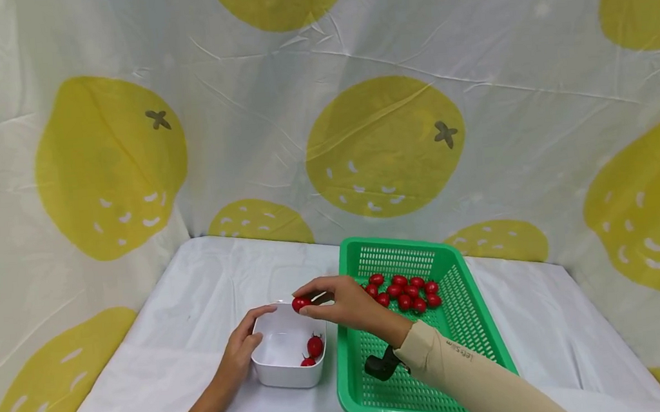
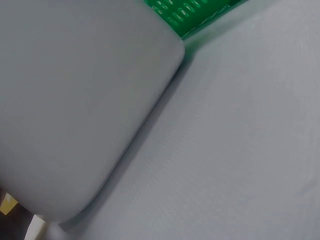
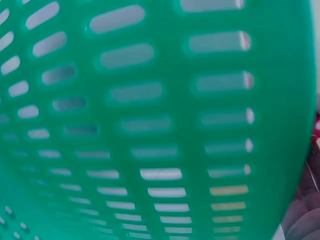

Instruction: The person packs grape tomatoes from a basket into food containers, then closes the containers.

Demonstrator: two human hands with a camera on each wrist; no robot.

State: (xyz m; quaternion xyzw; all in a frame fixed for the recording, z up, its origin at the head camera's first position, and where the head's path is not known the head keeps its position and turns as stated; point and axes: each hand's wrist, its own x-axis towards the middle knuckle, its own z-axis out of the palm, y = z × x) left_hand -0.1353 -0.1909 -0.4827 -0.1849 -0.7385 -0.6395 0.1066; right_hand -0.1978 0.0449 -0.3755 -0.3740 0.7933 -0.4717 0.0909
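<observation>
A white square container (image 1: pixel 288 376) stands on the table, two cherry tomatoes (image 1: pixel 314 346) lying in its right side. My left hand (image 1: pixel 239 346) grips its left rim; in the left wrist view the container's outer wall (image 2: pixel 85 100) fills the left half. Over the far right part of the container, my right hand (image 1: pixel 349 301) pinches another cherry tomato (image 1: pixel 301 304) between thumb and fingertips. Its wrist passes above a green basket (image 1: pixel 352 385), where several cherry tomatoes (image 1: pixel 411 291) are gathered toward the far end. The basket's slotted wall (image 3: pixel 175 110) hides most of that hand in the right wrist view.
White cloth (image 1: pixel 193 320) covers the table. The basket stands close to the container's right side, its raised rim between the two. Behind and on both sides hangs a curtain (image 1: pixel 242 129) printed with lemons.
</observation>
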